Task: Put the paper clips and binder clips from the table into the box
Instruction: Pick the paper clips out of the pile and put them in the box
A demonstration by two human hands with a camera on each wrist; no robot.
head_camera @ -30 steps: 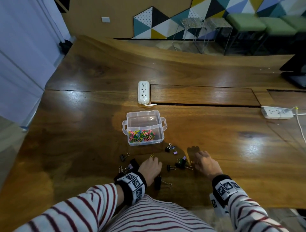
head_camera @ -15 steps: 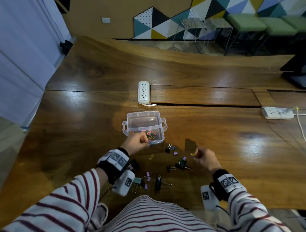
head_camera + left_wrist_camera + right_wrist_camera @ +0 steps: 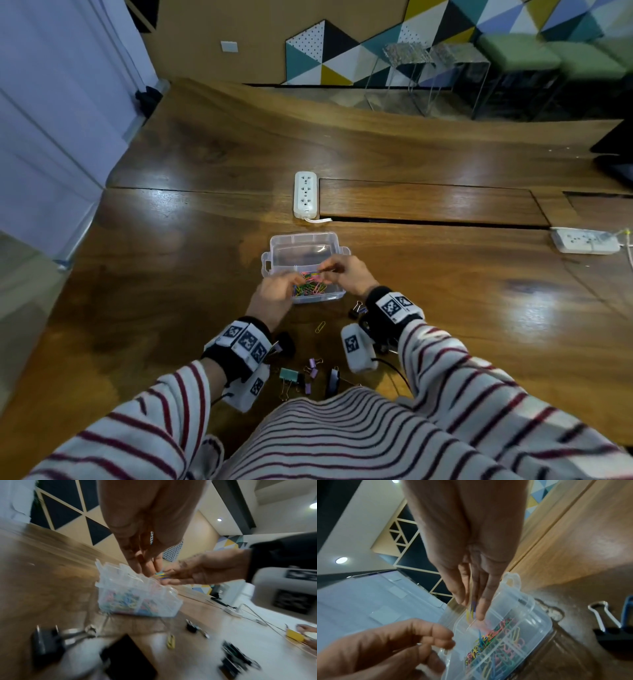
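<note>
Head camera looks down on a wide wooden table (image 3: 428, 291), with a clear plastic box (image 3: 306, 246) near the centre, already holding a heap of coloured paper clips (image 3: 310, 287) at its near end. Both hands meet above that heap. At about 7 o'clock from the box, the left hand (image 3: 274, 296) has loosely curled fingers; whether it holds anything cannot be told. At about 4 o'clock, the right hand (image 3: 344, 274) points its fingers down, and the right wrist camera shows them pinching a few yellow and blue clips (image 3: 471, 610) just above the opening.

Binder clips (image 3: 310, 371) lie scattered at 6 o'clock near the striped sleeves, with one stray gold paper clip (image 3: 320, 327) between them and the box.

To drop well, the right fingers should probably part only once they are inside the rim, so that the light clips do not bounce out.
</note>
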